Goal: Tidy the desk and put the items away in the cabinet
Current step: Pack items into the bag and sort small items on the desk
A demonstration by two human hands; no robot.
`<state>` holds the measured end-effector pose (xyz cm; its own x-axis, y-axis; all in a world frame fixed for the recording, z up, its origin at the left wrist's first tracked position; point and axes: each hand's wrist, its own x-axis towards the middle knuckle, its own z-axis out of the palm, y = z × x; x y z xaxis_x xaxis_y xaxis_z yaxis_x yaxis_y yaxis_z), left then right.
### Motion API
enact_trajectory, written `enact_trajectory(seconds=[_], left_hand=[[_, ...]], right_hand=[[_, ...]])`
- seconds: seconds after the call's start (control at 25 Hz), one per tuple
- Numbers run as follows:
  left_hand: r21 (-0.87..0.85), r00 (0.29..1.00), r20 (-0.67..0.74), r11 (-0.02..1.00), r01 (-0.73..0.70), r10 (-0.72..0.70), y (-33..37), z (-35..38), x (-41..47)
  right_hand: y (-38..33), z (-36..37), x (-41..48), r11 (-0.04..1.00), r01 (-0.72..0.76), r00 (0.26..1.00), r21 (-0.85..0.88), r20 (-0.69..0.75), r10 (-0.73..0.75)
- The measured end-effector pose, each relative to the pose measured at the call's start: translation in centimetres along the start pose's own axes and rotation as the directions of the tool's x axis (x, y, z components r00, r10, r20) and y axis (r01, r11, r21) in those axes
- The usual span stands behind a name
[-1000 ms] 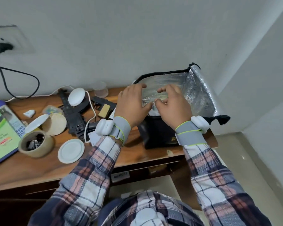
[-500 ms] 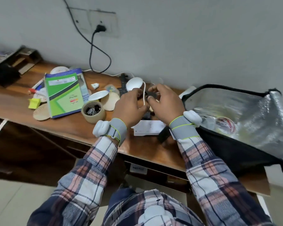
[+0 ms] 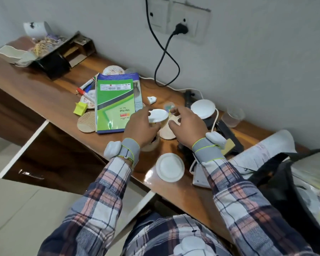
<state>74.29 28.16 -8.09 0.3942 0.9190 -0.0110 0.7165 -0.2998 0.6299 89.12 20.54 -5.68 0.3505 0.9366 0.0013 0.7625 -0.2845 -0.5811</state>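
Your left hand (image 3: 139, 126) pinches the white round plastic lid (image 3: 158, 115) above the brown wooden counter (image 3: 44, 93); your right hand's (image 3: 187, 124) grip is apart, empty. A loose pinch could let the lid fall.

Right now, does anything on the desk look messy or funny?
Yes. The green slip pad lies crooked, half covering a round coaster, with markers scattered beside it. A white lid sits near the front edge of the desk and could be knocked off.
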Motion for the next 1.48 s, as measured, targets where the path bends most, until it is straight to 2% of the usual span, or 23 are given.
enact_trajectory(seconds=[0.24, 0.4, 0.6, 0.72, 0.92, 1.04, 1.16, 1.32, 1.48], left_hand=[[-0.045, 0.998, 0.070, 0.999, -0.003, 0.006, -0.3, 1.4, 6.9], [0.087, 0.992, 0.123, 0.996, -0.008, -0.003, -0.5, 3.1, 10.8], [0.384, 0.991, 0.121, 0.923, 0.012, -0.063, -1.3, 4.4, 13.5], [0.454, 0.994, 0.092, 0.891, 0.014, -0.062, -1.3, 5.2, 13.5], [0.477, 0.992, 0.104, 0.879, 0.012, -0.070, -0.3, 6.0, 13.9], [0.442, 0.991, 0.118, 0.897, 0.001, -0.059, -0.2, 5.6, 13.7], [0.300, 0.992, 0.118, 0.954, 0.014, -0.052, -0.5, 4.3, 13.4], [0.108, 0.999, 0.051, 0.994, -0.017, 0.012, -0.2, 2.7, 12.3], [-0.045, 0.999, 0.033, 0.998, -0.040, 0.041, 1.4, 2.0, 10.8]], right_hand=[[1.9, 0.6, 5.4, 0.993, -0.104, 0.995, -0.050, 0.003, 0.104], [3.7, 1.9, 8.6, 0.986, -0.140, 0.989, -0.089, 0.041, 0.144], [4.6, 4.2, 11.8, 0.963, -0.115, 0.983, -0.243, 0.110, 0.146], [4.8, 4.8, 12.7, 0.951, -0.110, 0.982, -0.290, 0.114, 0.148], [4.6, 5.3, 14.2, 0.935, -0.125, 0.979, -0.332, 0.111, 0.170], [3.5, 5.5, 14.2, 0.959, -0.164, 0.974, -0.232, 0.114, 0.195], [2.7, 5.2, 13.5, 0.982, -0.155, 0.981, -0.110, 0.102, 0.166], [2.0, 3.3, 12.7, 0.997, -0.055, 0.996, 0.047, -0.069, 0.058], [1.0, 0.9, 11.4, 0.997, -0.023, 0.985, 0.079, -0.170, 0.036]])
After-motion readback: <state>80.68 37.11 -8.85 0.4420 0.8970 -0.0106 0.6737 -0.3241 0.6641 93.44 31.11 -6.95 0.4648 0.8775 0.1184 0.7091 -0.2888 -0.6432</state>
